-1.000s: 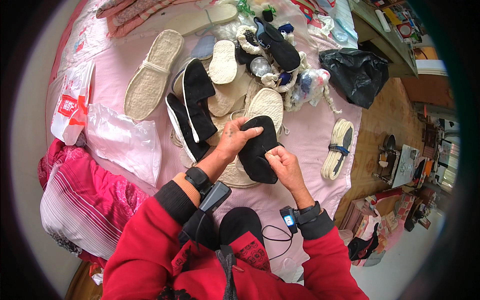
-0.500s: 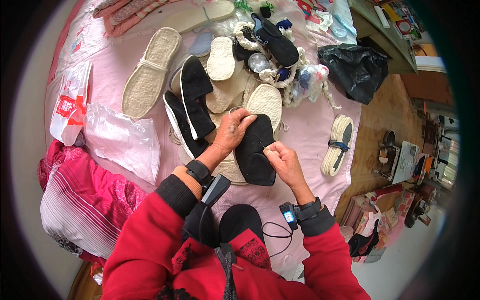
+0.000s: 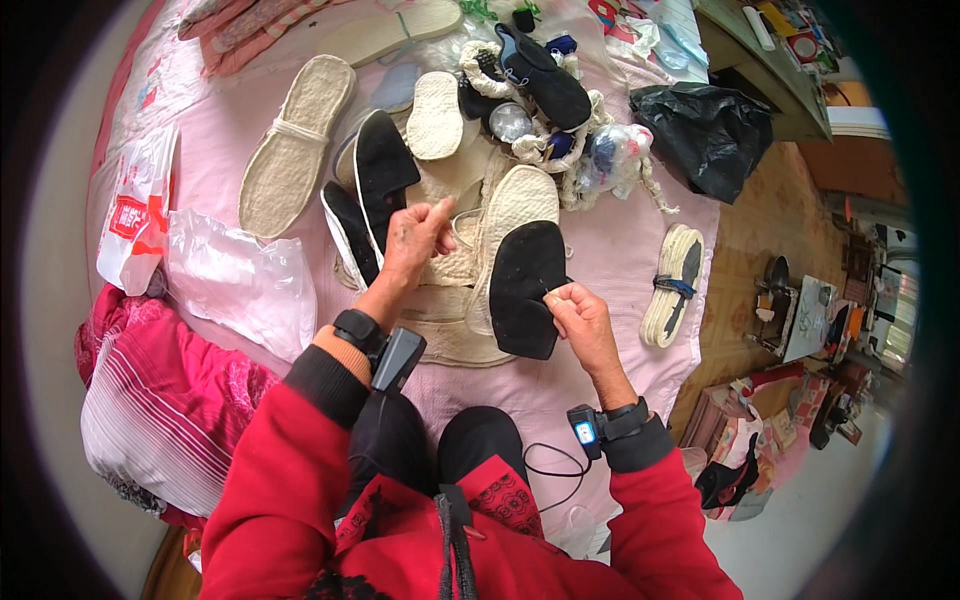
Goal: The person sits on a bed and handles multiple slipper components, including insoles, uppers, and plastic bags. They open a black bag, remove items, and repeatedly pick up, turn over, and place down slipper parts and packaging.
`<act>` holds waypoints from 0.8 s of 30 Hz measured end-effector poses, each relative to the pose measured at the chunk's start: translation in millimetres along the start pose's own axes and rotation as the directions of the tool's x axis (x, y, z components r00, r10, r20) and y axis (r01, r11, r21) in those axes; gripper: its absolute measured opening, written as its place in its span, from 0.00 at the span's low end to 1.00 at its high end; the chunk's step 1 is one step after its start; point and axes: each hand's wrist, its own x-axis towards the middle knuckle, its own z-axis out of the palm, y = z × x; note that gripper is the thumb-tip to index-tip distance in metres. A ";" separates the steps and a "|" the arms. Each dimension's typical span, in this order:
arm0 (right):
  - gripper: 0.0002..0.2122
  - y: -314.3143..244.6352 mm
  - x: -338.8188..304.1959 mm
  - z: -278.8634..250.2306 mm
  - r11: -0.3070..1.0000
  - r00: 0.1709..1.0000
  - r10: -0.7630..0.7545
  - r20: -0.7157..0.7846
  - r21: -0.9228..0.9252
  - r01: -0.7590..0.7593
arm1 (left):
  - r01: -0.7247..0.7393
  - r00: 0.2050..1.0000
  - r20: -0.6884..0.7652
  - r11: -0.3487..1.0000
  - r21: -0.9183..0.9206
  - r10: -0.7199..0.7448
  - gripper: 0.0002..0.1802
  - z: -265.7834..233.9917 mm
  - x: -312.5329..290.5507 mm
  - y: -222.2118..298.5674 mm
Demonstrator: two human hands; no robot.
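Observation:
A black cloth shoe upper (image 3: 527, 290) lies partly over a long cream quilted sole (image 3: 520, 195) in front of me. My right hand (image 3: 583, 320) is closed in a pinch at the upper's right edge; a thin dark line shows by the fingertips, too fine to name. Left of the upper, my left hand (image 3: 415, 240) is raised with its fingers drawn together. Whatever they hold, if anything, is too small to see. Beside that hand rest two black cloth shoes with white edges, one shoe (image 3: 383, 170) overlapping the other (image 3: 348, 225).
On the pink sheet (image 3: 625, 240) are a beige sole pair (image 3: 297, 140), a small white sole (image 3: 436, 115), a tied sole bundle (image 3: 672, 285), a dark shoe (image 3: 545, 80) among cream cords, a black plastic bag (image 3: 705, 135) and a clear bag (image 3: 240, 280). Pink-striped cloth (image 3: 165, 410) lies left.
My left hand has come off the black shoe upper and moved left. The upper has shifted slightly right and turned, uncovering more of the sole. My right hand has moved a little right.

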 end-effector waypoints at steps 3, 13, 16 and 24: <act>0.04 -2.6 3.9 1.6 0.992 1.000 -0.023 -0.016 0.121 0.025 | 0.026 0.964 0.265 0.998 -0.065 -0.008 0.18 15.9 -22.1 -8.6; 0.04 -12.4 8.5 -0.7 0.987 0.994 -0.068 -0.082 0.137 0.078 | 0.299 0.900 0.420 0.870 -0.392 -0.120 0.14 58.0 -55.6 -12.9; 0.05 -11.2 9.5 1.9 0.992 0.989 -0.100 -0.105 0.065 0.107 | 0.348 0.901 0.405 0.819 -0.455 -0.158 0.13 61.1 -51.6 -8.3; 0.08 -24.6 6.3 2.5 0.995 0.992 -0.104 -0.068 -0.008 0.104 | 0.364 0.900 0.407 0.786 -0.499 -0.158 0.15 49.7 -39.6 -2.5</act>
